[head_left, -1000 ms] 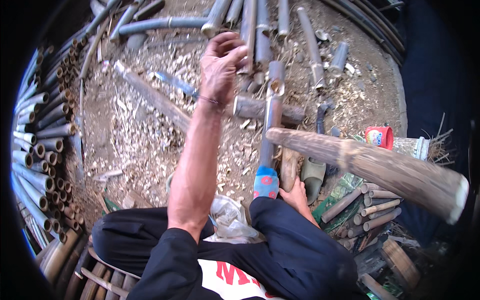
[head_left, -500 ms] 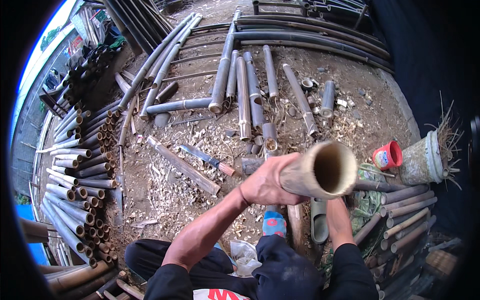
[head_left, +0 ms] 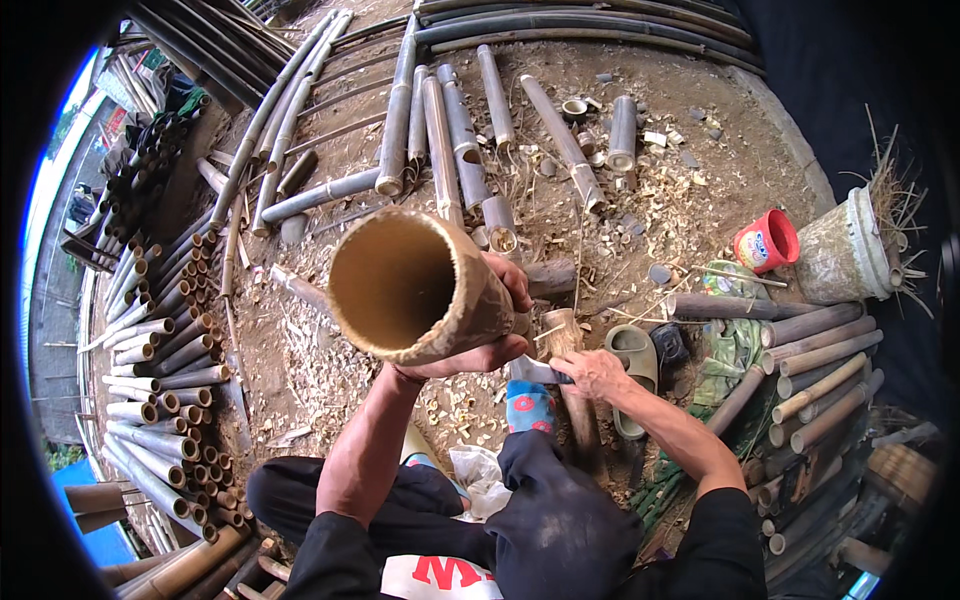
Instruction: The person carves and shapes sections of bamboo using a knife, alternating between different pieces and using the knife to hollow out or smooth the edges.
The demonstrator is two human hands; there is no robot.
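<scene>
My left hand [head_left: 478, 358] is wrapped round a wide bamboo tube [head_left: 478, 300], tilted so that its hollow, rough-rimmed end faces up toward me. Lower and to the right, my right hand [head_left: 598, 378] closes on the dark handle of a knife [head_left: 536, 371], whose pale blade points left. Part of the blade is hard to make out. Under that hand lies a brown wooden piece [head_left: 582, 420]. The blade is close above my blue patterned sock [head_left: 530, 407]. An olive sandal [head_left: 632, 372] lies just right of the wood.
Stacked bamboo tubes [head_left: 165, 440] line the left side, and more cut bamboo [head_left: 830, 365] is piled at right. A red tub [head_left: 768, 242] stands beside a dirty bucket [head_left: 845, 250]. Bamboo lengths [head_left: 565, 145] and wood shavings [head_left: 640, 250] cover the ground ahead.
The bamboo tube has swung left with my left hand. My right hand, mostly hidden behind it before, now shows with the knife. The view has shifted downward.
</scene>
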